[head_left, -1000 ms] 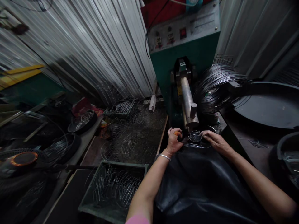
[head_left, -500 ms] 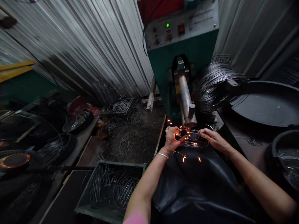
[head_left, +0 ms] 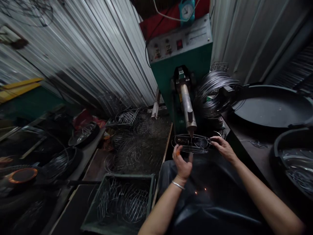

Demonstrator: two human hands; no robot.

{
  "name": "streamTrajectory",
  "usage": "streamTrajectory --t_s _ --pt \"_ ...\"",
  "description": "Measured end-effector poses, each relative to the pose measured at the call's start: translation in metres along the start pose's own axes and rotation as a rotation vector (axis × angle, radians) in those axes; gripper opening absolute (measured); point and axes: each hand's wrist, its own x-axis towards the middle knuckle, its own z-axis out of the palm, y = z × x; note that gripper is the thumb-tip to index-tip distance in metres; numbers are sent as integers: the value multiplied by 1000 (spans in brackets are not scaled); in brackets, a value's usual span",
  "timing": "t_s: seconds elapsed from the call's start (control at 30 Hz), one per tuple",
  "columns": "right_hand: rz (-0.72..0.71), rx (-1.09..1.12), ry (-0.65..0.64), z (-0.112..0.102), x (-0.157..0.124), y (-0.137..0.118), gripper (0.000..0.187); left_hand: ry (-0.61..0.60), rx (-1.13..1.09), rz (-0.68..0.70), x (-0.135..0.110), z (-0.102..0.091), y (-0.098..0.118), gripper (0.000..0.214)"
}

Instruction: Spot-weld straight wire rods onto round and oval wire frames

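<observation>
A flat oval wire rack [head_left: 192,143] lies under the tip of the welder's metal arm [head_left: 187,106]. My right hand [head_left: 223,148] grips the rack's right end with curled fingers. My left hand [head_left: 182,163] has come off the rack and hovers just below its left end, palm up, fingers apart; an orange cap shows on one fingertip. A black apron [head_left: 212,195] covers my lap below both hands, with two faint sparks on it.
The green spot-welding machine [head_left: 181,55] stands ahead against corrugated walls. A coil of wire [head_left: 212,93] and a large dark pan [head_left: 274,106] sit to the right. A green crate [head_left: 122,199] of wire pieces lies lower left, with wire baskets [head_left: 132,143] piled on the floor.
The burst of sparks from half a second ago has died out. My left hand let go of the rack's left end and dropped back toward me. The right hand kept its hold.
</observation>
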Motion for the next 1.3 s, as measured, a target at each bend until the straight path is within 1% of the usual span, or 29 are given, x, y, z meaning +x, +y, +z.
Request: streamTrajectory --t_s 0.03,0.07,0.13,0.2,0.27,0.33,0.43,0.47,0.5,0.53,0.6,0.63,0.67,0.7,0.77,0.8,0.83,0.93,0.97,1.0,1.07,1.17,1.23,1.3 --pt "-9 10 25 2 0 3 34 -47 -57 -68 -17 10 2 51" --pt "-16 20 48 4 0 5 34 -122 -103 -129 -31 22 4 54" --pt "-22 38 96 8 -3 8 34 -213 -138 -207 -47 46 7 69" --pt "-28 57 141 12 -8 8 36 -232 -117 -221 -51 64 10 79" --pt "-42 61 157 15 -17 4 37 -220 -54 -194 -47 73 13 81" --pt "-54 46 163 17 -27 -4 38 -235 16 -147 -43 72 17 70" --pt "-54 0 186 18 -42 -18 39 -279 79 -75 -42 59 22 40" --pt "-54 -14 189 19 -47 -23 39 -284 97 -46 -44 54 23 33" --pt "-57 -25 186 19 -50 -27 38 -286 116 -5 -45 49 23 33" --pt "-61 -34 175 19 -53 -31 37 -296 133 53 -45 44 22 38" --pt "-73 -49 145 18 -57 -37 34 -359 140 204 -44 37 18 53" --pt "-80 -59 136 18 -57 -40 33 -407 130 276 -42 35 16 57" --pt "-89 -70 134 17 -57 -42 31 -451 118 326 -40 34 15 56" --pt "-99 -81 136 17 -56 -43 30 -482 105 353 -38 34 13 50" --pt "-117 -103 145 18 -54 -45 28 -485 76 358 -35 35 12 36" --pt "-126 -110 147 18 -52 -46 28 -452 58 359 -35 34 11 33" --pt "-134 -115 144 19 -51 -46 27 -395 39 365 -36 32 11 33" --pt "-163 -142 124 18 -49 -49 26 -148 31 398 -41 20 10 39" --pt "-179 -159 118 17 -48 -50 25 -82 48 403 -41 15 10 39" --pt "-197 -180 113 17 -47 -50 24 -46 70 408 -41 12 10 41" --pt "-238 -231 107 15 -45 -52 23 -51 97 410 -36 8 9 50" --pt "-303 -299 87 13 -44 -55 20 -123 36 340 -28 15 10 71" --pt "-352 -343 56 14 -46 -58 20 -174 -66 258 -27 20 10 73" --pt "-402 -392 17 16 -49 -63 19 -210 -177 161 -28 23 9 66"
